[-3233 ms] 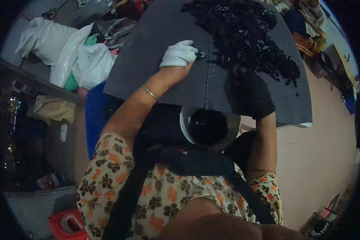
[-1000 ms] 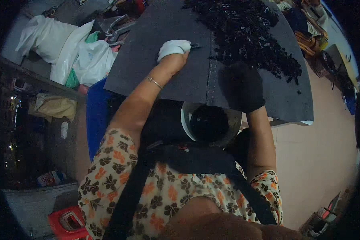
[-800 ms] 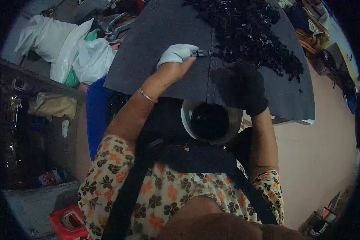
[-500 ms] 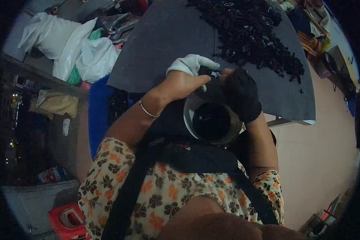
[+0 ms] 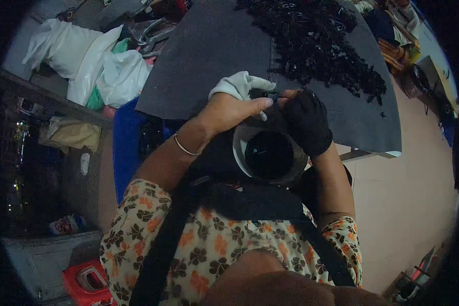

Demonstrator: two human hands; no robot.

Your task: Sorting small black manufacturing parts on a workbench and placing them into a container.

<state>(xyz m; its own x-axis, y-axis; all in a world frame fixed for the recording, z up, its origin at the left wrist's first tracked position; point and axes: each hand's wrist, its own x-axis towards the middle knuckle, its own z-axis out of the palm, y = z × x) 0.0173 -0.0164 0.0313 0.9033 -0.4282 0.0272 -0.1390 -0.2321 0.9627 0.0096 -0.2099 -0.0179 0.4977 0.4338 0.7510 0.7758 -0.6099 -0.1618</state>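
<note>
My left hand [image 5: 237, 102], in a white glove that leaves the thumb bare, pinches a small dark part [image 5: 272, 95] between thumb and forefinger. From the other side my right hand [image 5: 307, 120], in a black glove with bare fingertips, grips the same small part; its exact kind is too small and dark to make out. Just below both hands stands a pale round tub [image 5: 240, 153] with dark contents. Beyond them, a large pile of small black parts [image 5: 321, 46] lies spread over the grey table [image 5: 204, 61].
White plastic bags [image 5: 120, 76] lie off the table's left side, beside a blue surface [image 5: 125, 148]. A red plastic item [image 5: 89, 280] sits at the lower left. At the right, tan floor [image 5: 392, 204] runs along the table, with assorted objects at the upper right edge.
Both hands have stayed close together over the tub, with only a slight shift of the left hand and fingers. The small part between them has turned a little and looks darker.
</note>
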